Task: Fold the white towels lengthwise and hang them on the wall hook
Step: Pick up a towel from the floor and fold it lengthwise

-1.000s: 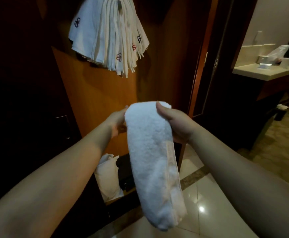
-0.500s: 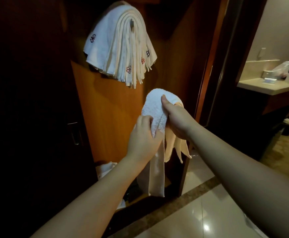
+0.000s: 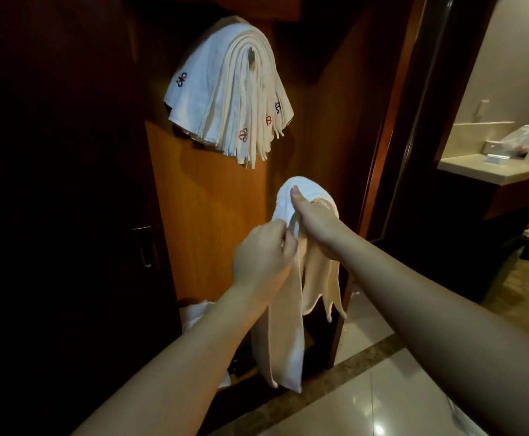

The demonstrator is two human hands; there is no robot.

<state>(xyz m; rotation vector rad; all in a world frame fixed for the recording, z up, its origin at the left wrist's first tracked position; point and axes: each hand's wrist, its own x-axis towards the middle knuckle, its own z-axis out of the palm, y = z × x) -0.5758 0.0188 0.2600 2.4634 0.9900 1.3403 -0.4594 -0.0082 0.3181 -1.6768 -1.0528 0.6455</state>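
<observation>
- Door handle (image 3: 145,247): metal, on the dark door panel, well to the left of the left hand, roughly level with it.
- Hung towels (image 3: 225,99): a thick bunch of folded white towels with small embroidered marks, draped over the wall hook (image 3: 251,55); above both hands and slightly left of them, apart from the held towel.
- Left hand (image 3: 264,258): forearm reaches up from lower left; back of hand faces the camera, fingers curled in, pinching the near edge of the folded towel (image 3: 283,335).
- Folded towel: doubled over the right hand, its rounded top above the thumb; the long near layer hangs straight down below the left hand, shorter cream layers hang below the right wrist.
- Right hand (image 3: 315,220): forearm comes in from lower right; thumb points up, pressed on the towel's top fold, fingers hidden under the cloth, gripping it.
- Wood panel (image 3: 206,221): directly behind both hands.
- Surface (image 3: 492,171): pale counter far right of the right hand, higher up, carrying small items too blurred to identify.
</observation>
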